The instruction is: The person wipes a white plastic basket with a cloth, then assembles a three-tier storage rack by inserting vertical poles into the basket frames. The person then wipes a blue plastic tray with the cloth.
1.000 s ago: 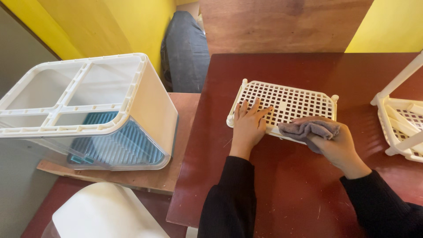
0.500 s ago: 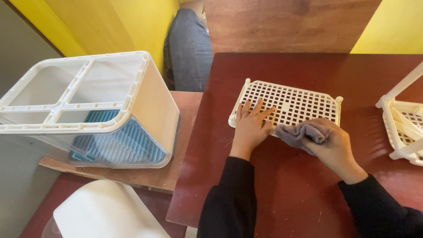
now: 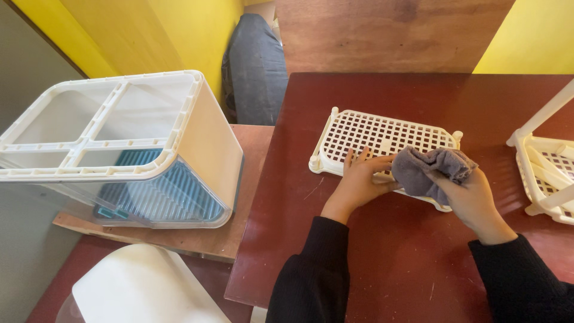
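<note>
A cream plastic grid tray [image 3: 371, 133] lies flat on the dark red table [image 3: 382, 263]. My left hand [image 3: 362, 182] rests with fingers spread on the tray's near edge, pressing it down. My right hand [image 3: 469, 194] grips a bunched grey cloth [image 3: 427, 167] that lies on the tray's near right part, right beside my left fingertips. Black sleeves cover both forearms.
A large white plastic bin with a blue ribbed insert [image 3: 125, 149] lies on its side on a low wooden board [image 3: 197, 239] at left. Another cream rack [image 3: 547, 167] sits at the table's right edge. A white rounded object [image 3: 137, 287] is at bottom left. A grey bag [image 3: 257, 66] leans behind.
My right hand has carried the cloth up and rightward over the tray's near right part. My left hand has shifted right along the near edge. The tray looks slightly turned.
</note>
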